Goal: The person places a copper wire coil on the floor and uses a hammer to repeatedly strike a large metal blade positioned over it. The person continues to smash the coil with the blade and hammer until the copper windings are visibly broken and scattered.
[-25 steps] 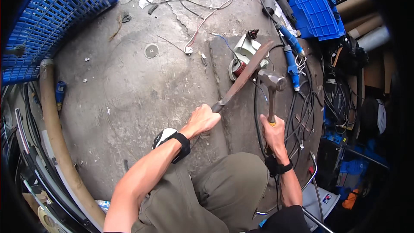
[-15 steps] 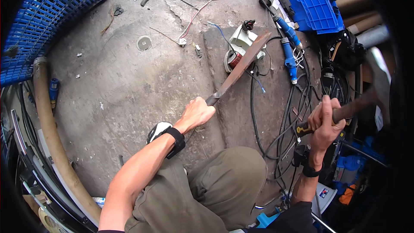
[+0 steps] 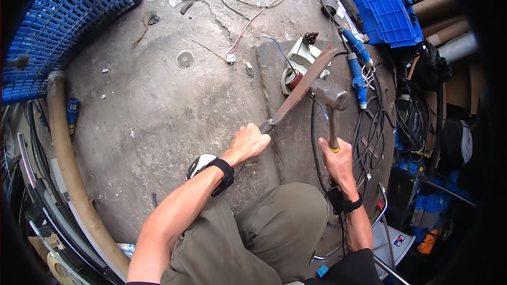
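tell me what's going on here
A person's left hand grips a long rusty blade by its handle end, angled across a pale housing with a copper winding. The right hand holds a hammer upright in view, its blurred head right by the blade; whether they touch is unclear.

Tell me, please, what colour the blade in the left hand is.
The blade is reddish brown, like rust; the head view shows it best.
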### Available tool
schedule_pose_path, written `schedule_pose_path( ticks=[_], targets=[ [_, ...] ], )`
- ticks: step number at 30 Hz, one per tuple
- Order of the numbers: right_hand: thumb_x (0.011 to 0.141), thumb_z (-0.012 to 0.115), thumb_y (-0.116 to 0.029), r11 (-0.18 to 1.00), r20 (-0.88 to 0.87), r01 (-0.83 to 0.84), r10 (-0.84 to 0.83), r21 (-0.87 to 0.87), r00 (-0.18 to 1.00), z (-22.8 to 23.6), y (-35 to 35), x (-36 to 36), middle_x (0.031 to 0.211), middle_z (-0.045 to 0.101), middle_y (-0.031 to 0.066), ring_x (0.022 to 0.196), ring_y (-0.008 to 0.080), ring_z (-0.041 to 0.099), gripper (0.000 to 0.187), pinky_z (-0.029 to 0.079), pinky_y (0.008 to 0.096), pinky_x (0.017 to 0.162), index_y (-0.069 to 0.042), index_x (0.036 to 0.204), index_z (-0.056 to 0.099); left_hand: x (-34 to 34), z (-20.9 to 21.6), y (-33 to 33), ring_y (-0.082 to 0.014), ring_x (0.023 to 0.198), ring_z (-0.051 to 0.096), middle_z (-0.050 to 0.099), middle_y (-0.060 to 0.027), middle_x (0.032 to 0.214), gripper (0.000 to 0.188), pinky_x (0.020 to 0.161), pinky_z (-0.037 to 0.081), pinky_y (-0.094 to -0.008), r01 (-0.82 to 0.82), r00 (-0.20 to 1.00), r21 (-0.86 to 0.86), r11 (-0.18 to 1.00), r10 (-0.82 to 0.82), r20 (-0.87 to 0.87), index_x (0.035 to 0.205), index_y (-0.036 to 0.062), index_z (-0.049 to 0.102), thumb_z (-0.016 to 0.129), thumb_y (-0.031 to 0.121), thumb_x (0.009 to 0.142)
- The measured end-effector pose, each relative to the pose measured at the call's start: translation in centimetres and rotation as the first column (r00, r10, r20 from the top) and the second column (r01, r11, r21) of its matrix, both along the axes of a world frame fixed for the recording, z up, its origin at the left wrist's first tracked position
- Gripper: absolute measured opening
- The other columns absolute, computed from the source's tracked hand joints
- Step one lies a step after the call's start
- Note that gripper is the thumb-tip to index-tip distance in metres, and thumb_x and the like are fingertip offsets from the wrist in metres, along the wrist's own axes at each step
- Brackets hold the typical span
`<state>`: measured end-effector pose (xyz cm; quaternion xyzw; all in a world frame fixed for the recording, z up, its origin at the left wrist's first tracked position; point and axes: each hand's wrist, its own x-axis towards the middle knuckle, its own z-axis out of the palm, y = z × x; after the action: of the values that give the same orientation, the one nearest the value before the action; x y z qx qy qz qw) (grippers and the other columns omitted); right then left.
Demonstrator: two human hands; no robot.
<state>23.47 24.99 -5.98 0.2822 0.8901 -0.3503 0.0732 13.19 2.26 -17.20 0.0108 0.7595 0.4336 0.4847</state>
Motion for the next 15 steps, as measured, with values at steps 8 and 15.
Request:
schedule_pose_path(
  ticks=[8,15],
  targets=[
    [0.104,0.053,-0.010,0.966,-0.587,-0.102,-0.059,-0.237,0.807,11.5,-1.3,-4.2,0.049,0.037,-0.0039,0.039,0.0033,0.031,0.033,0.024,0.0228,0.038,-0.010,0.073,0.043,0.1,-1.6,-0.6,-0.0516,0.098,0.068,0.066,-0.0402,0.091,0.043,0.089,0.053,-0.0525,-0.005,1.000,-0.031,1.000,0.005,-0.011,0.086,-0.0179,0.065,0.057,0.022,0.073],
    [0.095,0.066,-0.021,0.969,0.070,-0.175,0.165,0.175,0.984,-2.2,0.5,-0.2,0.062,0.037,0.0187,0.059,0.0151,0.033,0.035,0.038,0.0402,0.053,0.005,0.076,0.054,0.1,-0.5,0.3,-0.0522,0.096,0.069,0.066,-0.0404,0.090,0.041,0.086,0.053,-0.0543,0.045,0.996,-0.013,0.999,-0.045,-0.077,0.085,-0.0165,0.066,0.058,0.021,0.071]
  ],
)
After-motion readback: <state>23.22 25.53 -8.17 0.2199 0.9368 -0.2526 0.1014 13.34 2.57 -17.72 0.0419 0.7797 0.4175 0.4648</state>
